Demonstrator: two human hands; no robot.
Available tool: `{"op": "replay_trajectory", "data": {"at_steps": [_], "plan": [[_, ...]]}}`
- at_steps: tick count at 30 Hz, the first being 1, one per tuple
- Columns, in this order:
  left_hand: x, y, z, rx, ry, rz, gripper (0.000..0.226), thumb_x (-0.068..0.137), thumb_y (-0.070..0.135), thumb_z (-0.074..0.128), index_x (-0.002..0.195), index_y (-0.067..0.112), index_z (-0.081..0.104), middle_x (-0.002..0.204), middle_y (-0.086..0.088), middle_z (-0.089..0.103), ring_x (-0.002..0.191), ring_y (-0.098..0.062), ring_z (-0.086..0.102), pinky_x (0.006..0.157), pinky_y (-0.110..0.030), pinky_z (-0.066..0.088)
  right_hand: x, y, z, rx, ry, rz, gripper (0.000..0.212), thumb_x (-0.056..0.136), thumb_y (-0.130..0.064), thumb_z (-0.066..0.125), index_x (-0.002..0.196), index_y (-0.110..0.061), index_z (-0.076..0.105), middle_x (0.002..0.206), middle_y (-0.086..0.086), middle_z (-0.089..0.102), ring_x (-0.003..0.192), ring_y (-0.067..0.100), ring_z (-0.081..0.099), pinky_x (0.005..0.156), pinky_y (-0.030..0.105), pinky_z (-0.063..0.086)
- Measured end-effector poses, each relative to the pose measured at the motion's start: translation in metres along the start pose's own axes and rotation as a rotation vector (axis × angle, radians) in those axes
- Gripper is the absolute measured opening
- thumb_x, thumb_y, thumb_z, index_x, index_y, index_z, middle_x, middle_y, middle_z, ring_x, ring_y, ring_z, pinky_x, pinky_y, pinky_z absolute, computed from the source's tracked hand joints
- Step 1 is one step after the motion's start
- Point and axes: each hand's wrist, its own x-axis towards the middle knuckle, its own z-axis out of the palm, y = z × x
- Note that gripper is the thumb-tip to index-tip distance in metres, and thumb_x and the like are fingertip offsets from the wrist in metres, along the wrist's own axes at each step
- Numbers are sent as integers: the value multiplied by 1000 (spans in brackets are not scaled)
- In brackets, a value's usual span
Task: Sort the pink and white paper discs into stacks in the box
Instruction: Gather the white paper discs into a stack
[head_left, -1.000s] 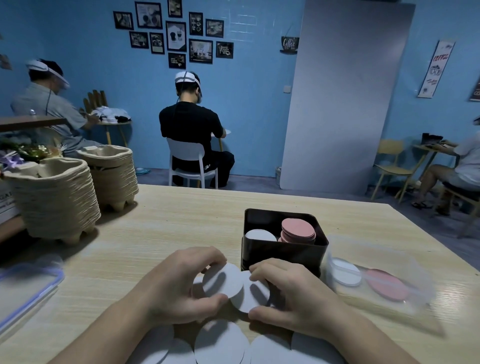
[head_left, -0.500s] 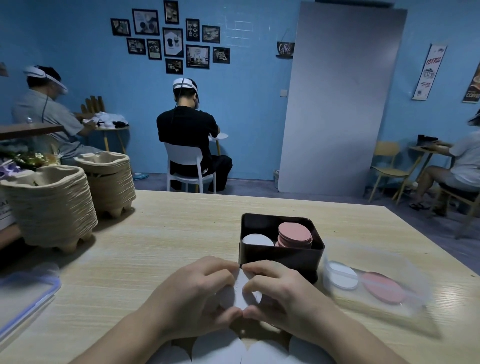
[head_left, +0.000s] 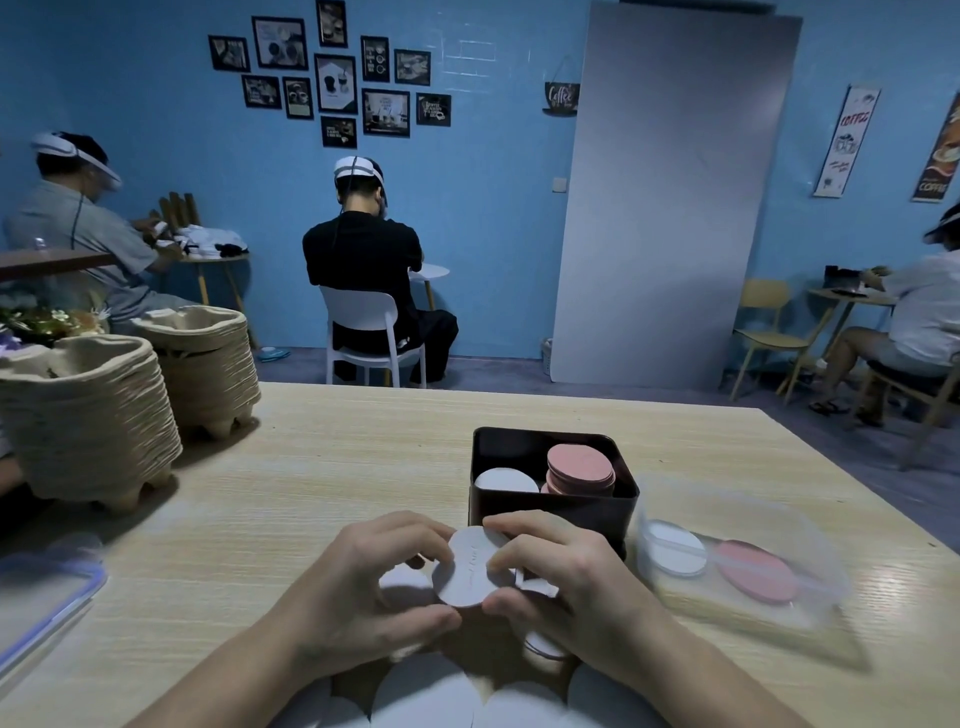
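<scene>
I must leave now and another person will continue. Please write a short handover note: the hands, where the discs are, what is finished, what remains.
Hands: left hand and right hand together pinch overlapping white discs just in front of the box.
Done: in the box, a white stack on the left and a taller pink stack on the right.
Left: put the held discs on the white stack, then sort the loose white discs at the near edge of the table. A clear plastic pack at the right holds one white and one pink disc.

Head camera, forward-down, close over table (head_left: 337, 467).
</scene>
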Motion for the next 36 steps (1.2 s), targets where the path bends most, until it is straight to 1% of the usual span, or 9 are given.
{"op": "replay_trajectory", "data": {"at_steps": [9, 11, 15, 20, 24, 26, 31, 33, 36], "plan": [[-1, -8, 5, -35, 8, -28, 25, 76, 43, 88, 95, 31, 76, 118, 17, 70, 97, -10, 70, 80, -22, 55, 1, 4, 3, 12, -21, -31, 27, 89, -45, 76, 91, -22, 62, 139, 0, 60, 133, 2, 52, 100, 18, 47], [-1, -9, 5, -33, 0, -53, 27, 75, 45, 87, 96, 33, 76, 121, 19, 69, 96, -9, 69, 81, -19, 54, 1, 5, 4, -4, -30, -43, 26, 88, -45, 76, 91, -23, 63, 140, 1, 60, 132, -3, 50, 100, 15, 45], [-1, -9, 5, -36, -12, -42, 28, 75, 38, 90, 97, 30, 75, 116, 16, 71, 94, -14, 69, 78, -28, 56, 1, 5, 3, -25, -62, -49, 29, 88, -49, 74, 93, -23, 63, 142, 3, 59, 127, -16, 43, 99, 8, 39], [-1, -5, 6, 62, 2, 12, 27, 75, 39, 90, 96, 32, 74, 116, 16, 69, 103, -2, 68, 80, -27, 57, 0, 7, 6, -120, -145, -61, 33, 87, -54, 73, 100, -26, 60, 147, 2, 55, 132, 14, 52, 101, 13, 41], [-1, -7, 9, 111, -9, 35, 30, 78, 46, 88, 98, 32, 72, 120, 13, 69, 105, -3, 68, 78, -29, 58, 2, 6, 7, -180, -184, -50, 34, 87, -56, 71, 101, -28, 59, 147, -3, 54, 127, 18, 54, 94, 33, 53], [0, -5, 8, 132, -42, 34, 33, 78, 49, 86, 102, 31, 71, 121, 13, 69, 107, -2, 67, 81, -29, 58, 1, 5, 7, -184, -201, -35, 34, 87, -57, 71, 102, -28, 60, 147, -6, 54, 126, 17, 55, 93, 35, 54], [-4, -9, -13, 199, -181, -125, 52, 82, 60, 74, 127, 40, 59, 122, 29, 58, 116, 7, 54, 96, -25, 50, -1, 4, 1, -148, -232, 47, 29, 86, -57, 73, 98, -33, 62, 142, -13, 54, 113, -12, 46, 87, 10, 40], [-7, -13, -21, 231, -269, -169, 55, 81, 59, 71, 130, 42, 55, 121, 30, 54, 118, 8, 48, 99, -25, 46, -3, 6, -1, -140, -251, 76, 30, 85, -58, 73, 99, -33, 62, 142, -13, 54, 115, -10, 46, 86, 6, 34], [-9, -17, -25, 226, -344, -205, 64, 75, 60, 71, 134, 46, 50, 125, 34, 50, 123, 8, 43, 104, -25, 41, -4, 7, -4, -133, -266, 94, 31, 85, -57, 74, 100, -32, 64, 140, -15, 54, 127, -2, 47, 91, 9, 37]]}}
